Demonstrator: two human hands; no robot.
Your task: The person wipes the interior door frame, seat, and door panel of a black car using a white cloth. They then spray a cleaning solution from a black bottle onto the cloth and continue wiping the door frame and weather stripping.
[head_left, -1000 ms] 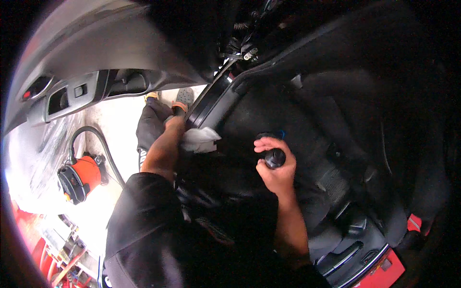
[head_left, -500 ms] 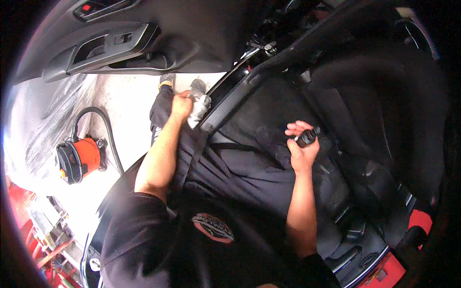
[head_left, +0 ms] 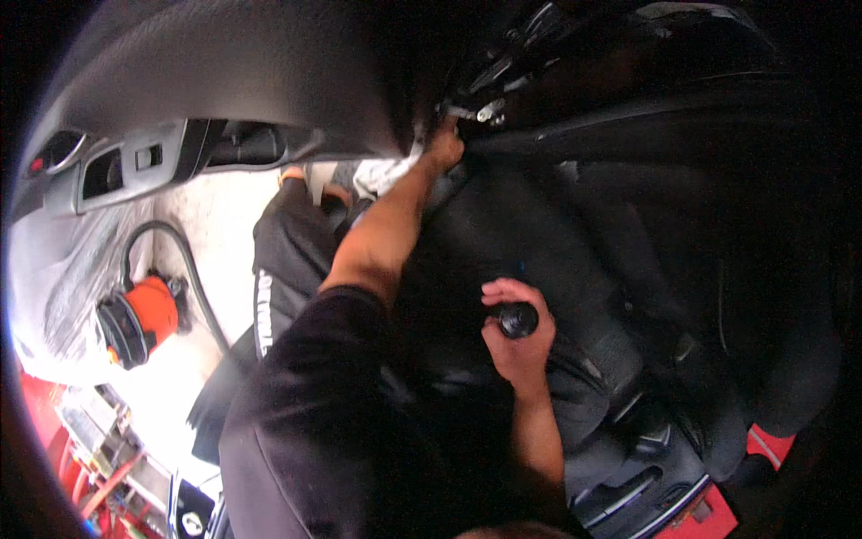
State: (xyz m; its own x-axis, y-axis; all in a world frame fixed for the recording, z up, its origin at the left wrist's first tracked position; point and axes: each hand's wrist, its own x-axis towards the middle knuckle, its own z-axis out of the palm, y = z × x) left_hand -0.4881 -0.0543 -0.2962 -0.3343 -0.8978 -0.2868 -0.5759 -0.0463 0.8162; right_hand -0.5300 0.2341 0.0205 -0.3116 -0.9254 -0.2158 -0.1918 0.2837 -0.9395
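Stretched far ahead, my left hand [head_left: 444, 147] is curled beside the metal door hinge area, its fingertips lost in shadow. A crumpled white cloth [head_left: 384, 175] trails from its near-left side, partly behind my wrist. Lower and to the right, over the dark car floor, my right hand [head_left: 528, 337] is wrapped around a black cylinder [head_left: 517, 320] with a round end facing up. Whether this is a flashlight or a small bottle cannot be made out.
The open car door [head_left: 260, 81] spans the upper left. On the pale floor stands an orange and black vacuum cleaner [head_left: 144, 314] with a black hose [head_left: 193, 256]. Plastic sheeting [head_left: 67, 278] hangs at the far left. Dark seats and trim fill the right, with a red box [head_left: 705, 521] below.
My left hand has reached forward and right to the hinge area. My right hand has moved left and nearer, turning the cylinder end-up. My view has shifted closer to the door.
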